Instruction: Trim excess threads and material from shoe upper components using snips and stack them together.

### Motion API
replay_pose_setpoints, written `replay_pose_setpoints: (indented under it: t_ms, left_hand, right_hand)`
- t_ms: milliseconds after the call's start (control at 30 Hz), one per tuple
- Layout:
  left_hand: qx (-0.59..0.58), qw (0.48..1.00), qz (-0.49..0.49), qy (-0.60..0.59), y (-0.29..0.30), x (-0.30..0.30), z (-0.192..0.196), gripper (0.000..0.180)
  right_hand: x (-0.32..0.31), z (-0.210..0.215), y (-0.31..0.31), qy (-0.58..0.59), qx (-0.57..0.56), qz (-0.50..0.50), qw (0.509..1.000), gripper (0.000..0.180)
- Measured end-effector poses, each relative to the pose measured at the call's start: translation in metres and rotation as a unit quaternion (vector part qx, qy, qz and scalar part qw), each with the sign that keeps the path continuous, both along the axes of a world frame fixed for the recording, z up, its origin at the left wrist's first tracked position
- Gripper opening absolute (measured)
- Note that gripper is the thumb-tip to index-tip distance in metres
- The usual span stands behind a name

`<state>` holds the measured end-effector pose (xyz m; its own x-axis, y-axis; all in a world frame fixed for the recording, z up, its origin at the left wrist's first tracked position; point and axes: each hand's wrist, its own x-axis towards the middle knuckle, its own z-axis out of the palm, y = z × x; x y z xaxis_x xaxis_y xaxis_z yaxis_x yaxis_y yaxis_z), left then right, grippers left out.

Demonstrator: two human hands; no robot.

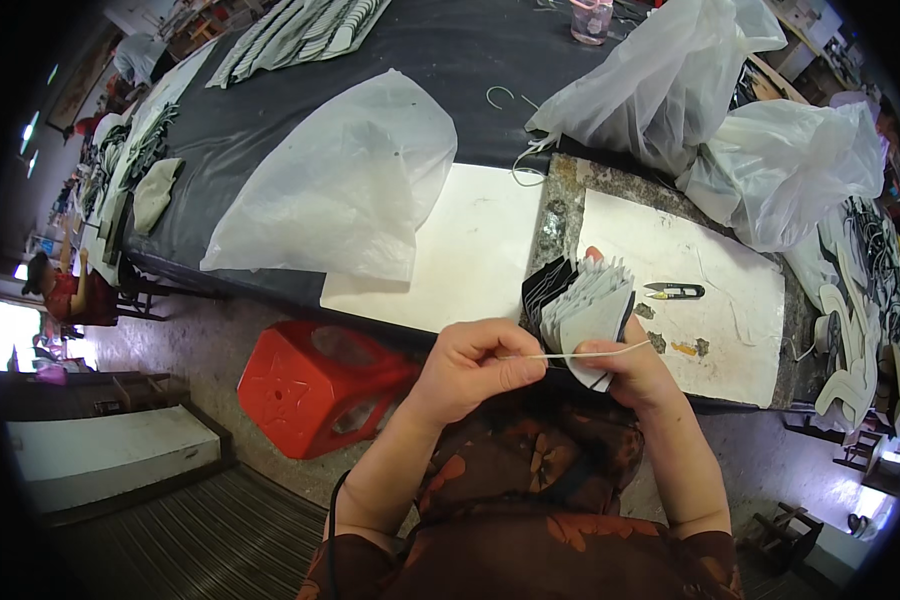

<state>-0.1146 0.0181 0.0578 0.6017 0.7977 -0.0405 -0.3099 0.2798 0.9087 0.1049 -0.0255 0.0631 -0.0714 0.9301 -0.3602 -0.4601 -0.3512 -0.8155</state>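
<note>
My right hand [638,362] grips a fanned stack of flat cut pieces [582,305], grey on one side and black at the edges, held upright in front of the table edge. My left hand [475,365] pinches a thin pale cord [582,353] that runs across to the stack, stretched taut between both hands. Small thread snips [676,291] lie on a white board [710,300] just beyond the stack.
A second white board [460,255] and clear plastic bags [345,190] lie on the dark table [450,50]. More bags [760,150] sit at the right. A red plastic stool [310,385] stands below. Cut pieces [860,330] pile at the right; a person sits far left.
</note>
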Motion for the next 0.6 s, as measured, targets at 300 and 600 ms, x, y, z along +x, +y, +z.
replay_pose_setpoints:
  t_ms: [300, 600]
  left_hand:
    - [0.208, 0.959, -0.053, 0.186, -0.005, 0.009, -0.037, 0.011]
    - [0.465, 0.861, -0.011, 0.206, -0.012, 0.033, -0.056, 0.014]
  right_hand:
    - [0.007, 0.021, -0.004, 0.015, -0.025, -0.034, 0.999, 0.111]
    - [0.012, 0.028, -0.008, 0.056, -0.041, -0.040, 0.997, 0.091]
